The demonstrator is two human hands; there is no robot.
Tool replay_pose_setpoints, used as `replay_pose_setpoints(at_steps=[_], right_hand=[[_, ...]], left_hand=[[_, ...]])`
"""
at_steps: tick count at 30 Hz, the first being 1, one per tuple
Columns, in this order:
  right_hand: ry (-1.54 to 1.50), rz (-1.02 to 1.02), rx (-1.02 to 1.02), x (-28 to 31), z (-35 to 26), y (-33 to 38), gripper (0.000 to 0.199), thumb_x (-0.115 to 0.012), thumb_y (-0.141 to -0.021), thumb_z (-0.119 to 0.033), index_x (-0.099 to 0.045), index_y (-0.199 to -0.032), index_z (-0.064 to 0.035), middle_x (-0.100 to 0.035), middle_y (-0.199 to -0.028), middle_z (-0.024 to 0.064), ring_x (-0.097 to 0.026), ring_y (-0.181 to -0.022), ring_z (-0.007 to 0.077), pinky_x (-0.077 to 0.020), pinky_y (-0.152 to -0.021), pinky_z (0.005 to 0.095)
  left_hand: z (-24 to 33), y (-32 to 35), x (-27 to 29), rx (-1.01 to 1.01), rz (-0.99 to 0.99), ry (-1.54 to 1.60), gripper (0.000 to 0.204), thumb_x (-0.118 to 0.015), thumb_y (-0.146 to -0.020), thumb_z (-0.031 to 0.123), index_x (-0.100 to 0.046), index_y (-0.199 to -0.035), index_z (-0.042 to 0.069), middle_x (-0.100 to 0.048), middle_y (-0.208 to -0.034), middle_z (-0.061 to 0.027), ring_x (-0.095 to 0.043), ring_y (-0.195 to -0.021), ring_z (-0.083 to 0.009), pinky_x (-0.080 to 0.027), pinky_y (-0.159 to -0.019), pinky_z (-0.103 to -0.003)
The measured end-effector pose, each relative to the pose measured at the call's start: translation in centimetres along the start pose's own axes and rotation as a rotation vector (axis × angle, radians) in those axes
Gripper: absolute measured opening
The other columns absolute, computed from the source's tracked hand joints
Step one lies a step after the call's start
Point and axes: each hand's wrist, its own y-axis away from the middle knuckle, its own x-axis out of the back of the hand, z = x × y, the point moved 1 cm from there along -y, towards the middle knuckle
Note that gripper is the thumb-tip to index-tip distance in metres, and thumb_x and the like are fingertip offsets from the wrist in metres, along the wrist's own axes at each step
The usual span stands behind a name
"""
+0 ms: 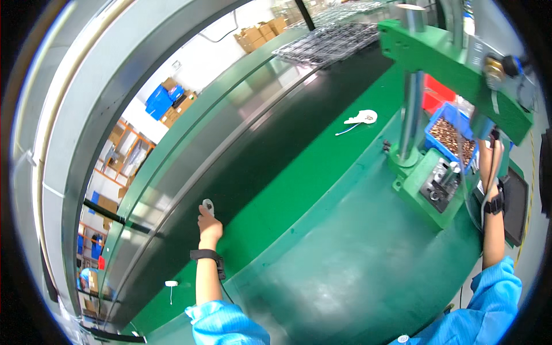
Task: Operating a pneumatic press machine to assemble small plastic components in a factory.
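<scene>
Crinkled sleeve (230, 325), rounded white part (209, 205)

Blue bins (158, 103), apparently, sit beside cardboard boxes (186, 103).

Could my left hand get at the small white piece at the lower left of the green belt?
Probably yes: only bare green belt shows between the left hand and the small white piece, though that hand is at another white piece.
</scene>
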Motion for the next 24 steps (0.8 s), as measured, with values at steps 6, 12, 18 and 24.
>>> replay_pose_setpoints(at_steps=[6, 12, 18, 24], right_hand=[[-0.085, 0.300, 0.307, 1.9, -6.4, -1.7, 0.017, -0.061, -0.074, -0.003, -0.063, -0.091, -0.0032, -0.060, -0.073, 0.0050, -0.052, -0.065, 0.0121, -0.0413, -0.060, 0.0264], [0.078, 0.167, 0.372, 10.4, -7.4, -2.7, 0.014, -0.063, -0.072, -0.003, -0.062, -0.086, -0.0035, -0.051, -0.066, 0.0020, -0.045, -0.062, 0.0134, -0.0363, -0.067, 0.0259], [0.245, 0.010, 0.394, 16.4, -4.0, -1.4, 0.010, -0.063, -0.068, -0.004, -0.060, -0.077, -0.0067, -0.049, -0.062, 0.0012, -0.042, -0.057, 0.0150, -0.0320, -0.065, 0.0278], [0.209, -0.107, 0.273, 15.8, -0.6, 0.4, 0.009, -0.062, -0.068, -0.003, -0.059, -0.076, -0.0063, -0.050, -0.063, 0.0013, -0.043, -0.060, 0.0151, -0.0322, -0.064, 0.0276]], left_hand=[[18.5, 11.6, 8.4, -0.578, -0.204, 0.534, 0.050, -0.037, -0.085, 0.000, -0.022, -0.132, 0.000, -0.058, -0.085, -0.0256, -0.060, -0.066, -0.0342, -0.048, -0.066, -0.040], [33.2, 23.8, 13.4, -0.937, -0.214, 0.856, 0.038, -0.043, -0.091, 0.020, -0.037, -0.124, 0.001, -0.058, -0.072, -0.0204, -0.061, -0.064, -0.0283, -0.046, -0.057, -0.036], [37.7, 26.7, 10.9, -1.072, -0.054, 0.832, 0.044, -0.050, -0.089, 0.027, -0.040, -0.120, -0.002, -0.061, -0.073, -0.0203, -0.060, -0.065, -0.0356, -0.045, -0.057, -0.042], [38.0, 27.4, 13.2, -0.943, -0.232, 0.637, 0.044, -0.057, -0.085, 0.021, -0.041, -0.122, 0.002, -0.063, -0.087, -0.0170, -0.063, -0.079, -0.0255, -0.046, -0.070, -0.033]])
